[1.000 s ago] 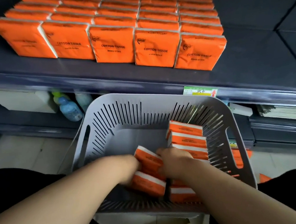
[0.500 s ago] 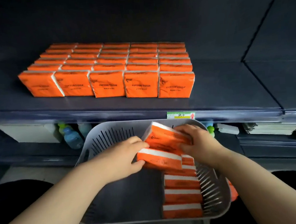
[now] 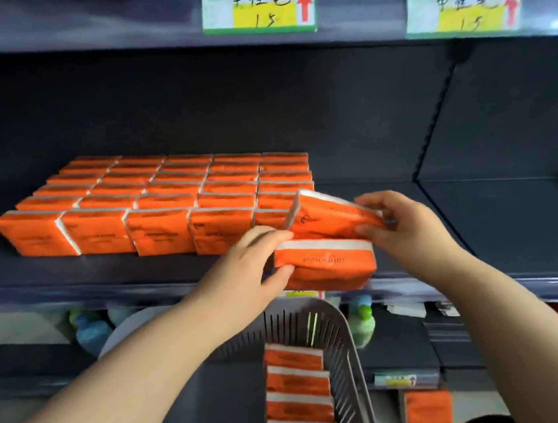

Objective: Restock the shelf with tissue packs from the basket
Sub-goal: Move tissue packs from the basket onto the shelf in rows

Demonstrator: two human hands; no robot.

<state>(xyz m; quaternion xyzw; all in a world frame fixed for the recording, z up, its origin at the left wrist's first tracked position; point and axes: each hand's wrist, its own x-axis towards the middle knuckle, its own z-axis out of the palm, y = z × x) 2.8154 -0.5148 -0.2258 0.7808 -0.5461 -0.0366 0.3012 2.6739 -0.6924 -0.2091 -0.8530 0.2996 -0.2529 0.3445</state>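
Placing step: left hand grips lower pack, right hand pinches tilted upper pack, both at shelf front edge, 3 o'clock of stocked block. Next, likely: stand them upright there as a new column. Basket at 6 o'clock holds more.

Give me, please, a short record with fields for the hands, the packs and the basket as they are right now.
left hand: grips lower pack by its left end
right hand: holds upper pack, tilted, just above the lower pack
shelf packs: upright on the shelf, five across, several rows deep
held packs: over the shelf's front edge, at the right end of the shelf packs
basket: below the shelf, with basket packs in a row along its right wall
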